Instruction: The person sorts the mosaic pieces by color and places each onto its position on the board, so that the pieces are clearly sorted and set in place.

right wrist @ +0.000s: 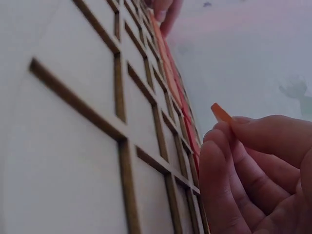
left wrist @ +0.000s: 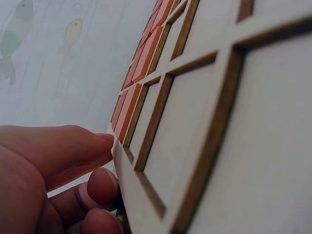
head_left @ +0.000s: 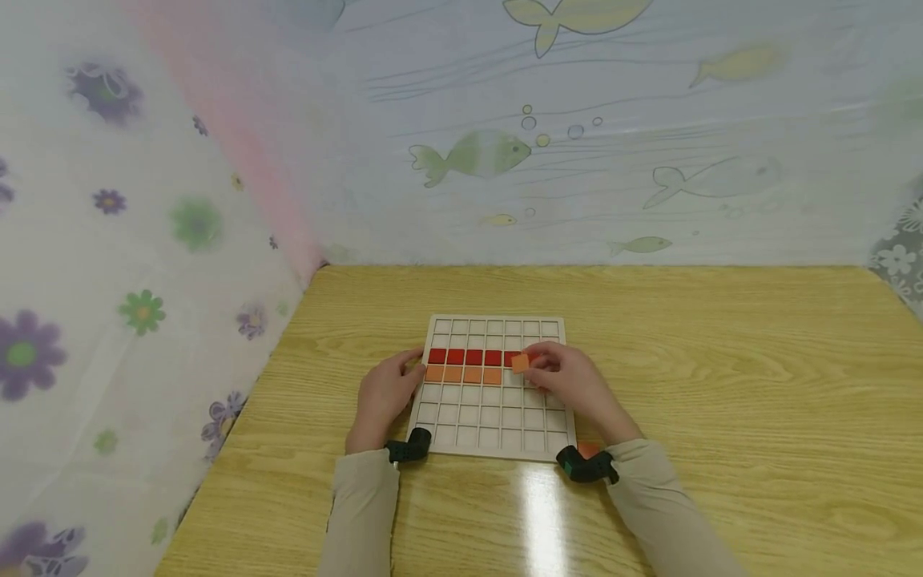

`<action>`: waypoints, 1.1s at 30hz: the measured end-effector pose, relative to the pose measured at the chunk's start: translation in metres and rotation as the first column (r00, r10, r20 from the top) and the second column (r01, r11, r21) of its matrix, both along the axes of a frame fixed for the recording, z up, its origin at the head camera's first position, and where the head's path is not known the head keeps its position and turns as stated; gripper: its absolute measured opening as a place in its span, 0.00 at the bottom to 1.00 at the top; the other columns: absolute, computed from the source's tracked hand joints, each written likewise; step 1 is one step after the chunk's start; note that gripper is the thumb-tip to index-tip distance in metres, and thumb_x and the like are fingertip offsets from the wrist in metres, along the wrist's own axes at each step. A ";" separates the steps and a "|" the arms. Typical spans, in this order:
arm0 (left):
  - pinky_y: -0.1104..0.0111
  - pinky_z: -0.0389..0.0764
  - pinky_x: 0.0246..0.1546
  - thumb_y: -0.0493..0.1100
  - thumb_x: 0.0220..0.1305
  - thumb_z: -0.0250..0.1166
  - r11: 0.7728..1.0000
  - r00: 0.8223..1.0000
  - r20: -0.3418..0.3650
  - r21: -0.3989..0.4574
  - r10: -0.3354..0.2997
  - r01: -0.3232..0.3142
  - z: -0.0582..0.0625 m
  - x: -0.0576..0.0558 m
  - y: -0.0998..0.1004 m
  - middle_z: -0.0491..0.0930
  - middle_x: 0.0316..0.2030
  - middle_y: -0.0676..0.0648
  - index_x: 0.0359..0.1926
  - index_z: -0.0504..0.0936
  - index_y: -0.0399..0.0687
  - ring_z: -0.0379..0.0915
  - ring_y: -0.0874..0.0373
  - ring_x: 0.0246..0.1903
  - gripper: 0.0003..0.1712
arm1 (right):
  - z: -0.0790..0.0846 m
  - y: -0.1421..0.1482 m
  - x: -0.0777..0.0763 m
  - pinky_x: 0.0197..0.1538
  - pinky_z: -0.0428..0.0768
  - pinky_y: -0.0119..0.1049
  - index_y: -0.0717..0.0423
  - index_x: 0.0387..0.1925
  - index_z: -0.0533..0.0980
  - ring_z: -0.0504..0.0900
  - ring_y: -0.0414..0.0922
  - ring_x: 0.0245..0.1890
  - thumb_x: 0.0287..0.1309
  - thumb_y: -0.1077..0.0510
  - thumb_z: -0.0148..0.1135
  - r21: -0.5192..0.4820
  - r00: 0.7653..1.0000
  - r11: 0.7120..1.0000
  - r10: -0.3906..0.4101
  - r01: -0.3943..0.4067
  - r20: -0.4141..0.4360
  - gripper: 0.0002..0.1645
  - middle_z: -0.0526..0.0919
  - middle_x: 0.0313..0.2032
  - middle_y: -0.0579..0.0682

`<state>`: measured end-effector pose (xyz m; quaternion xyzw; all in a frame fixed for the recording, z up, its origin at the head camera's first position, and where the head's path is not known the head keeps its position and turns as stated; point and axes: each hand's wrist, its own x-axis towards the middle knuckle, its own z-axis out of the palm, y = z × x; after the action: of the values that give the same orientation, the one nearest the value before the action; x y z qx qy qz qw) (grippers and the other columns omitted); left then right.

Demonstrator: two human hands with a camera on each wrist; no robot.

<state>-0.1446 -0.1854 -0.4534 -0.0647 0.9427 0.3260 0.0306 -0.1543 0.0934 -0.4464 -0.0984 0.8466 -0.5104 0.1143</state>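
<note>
A pale gridded board (head_left: 490,437) lies on the table, its square cells edged with low ridges. Several red tiles (head_left: 473,357) fill part of one row, and several orange tiles (head_left: 453,374) sit in the row just below. Over the board's right part, my right hand (head_left: 577,385) pinches a loose orange tile (right wrist: 222,113) between thumb and fingertips, above the surface. At the board's left edge is my left hand (head_left: 385,393), with thumb and fingers (left wrist: 100,187) gripping the rim beside the orange row.
Partly hidden by the right wrist's black camera (head_left: 582,465), an orange piece (head_left: 589,450) lies at the board's lower right corner. The wooden table (head_left: 757,385) meets a fish-printed sheet (head_left: 461,200) at the back and a flowered sheet (head_left: 144,240) on the left.
</note>
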 end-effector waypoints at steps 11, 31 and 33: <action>0.67 0.63 0.16 0.52 0.61 0.54 1.000 1.000 0.005 0.002 -0.003 0.003 0.000 0.000 0.000 0.73 0.15 0.54 0.56 0.72 0.61 0.66 0.58 0.12 0.21 | -0.003 -0.003 0.003 0.40 0.72 0.39 0.53 0.47 0.75 0.76 0.40 0.32 0.52 0.53 0.62 0.081 0.999 0.996 0.032 -0.029 -0.034 0.20 0.79 0.30 0.43; 0.67 0.61 0.15 0.53 0.61 0.55 1.000 1.000 -0.001 -0.025 -0.008 0.008 0.001 -0.001 0.000 0.70 0.14 0.52 0.56 0.73 0.60 0.62 0.58 0.12 0.21 | -0.003 -0.011 0.006 0.34 0.71 0.35 0.55 0.42 0.77 0.73 0.39 0.27 0.48 0.55 0.64 0.190 0.994 0.982 -0.001 0.021 -0.105 0.17 0.77 0.27 0.42; 0.67 0.61 0.15 0.52 0.61 0.55 1.000 1.000 -0.001 -0.024 -0.007 0.007 0.001 -0.001 0.000 0.70 0.14 0.52 0.56 0.73 0.60 0.62 0.58 0.12 0.21 | -0.003 -0.012 0.006 0.33 0.71 0.35 0.55 0.42 0.78 0.73 0.39 0.27 0.48 0.55 0.64 0.204 0.993 0.979 -0.002 0.026 -0.118 0.17 0.77 0.26 0.42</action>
<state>-0.1453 -0.1853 -0.4524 -0.0617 0.9468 0.3145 0.0302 -0.1484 0.0814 -0.4489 -0.1099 0.9006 -0.4147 0.0702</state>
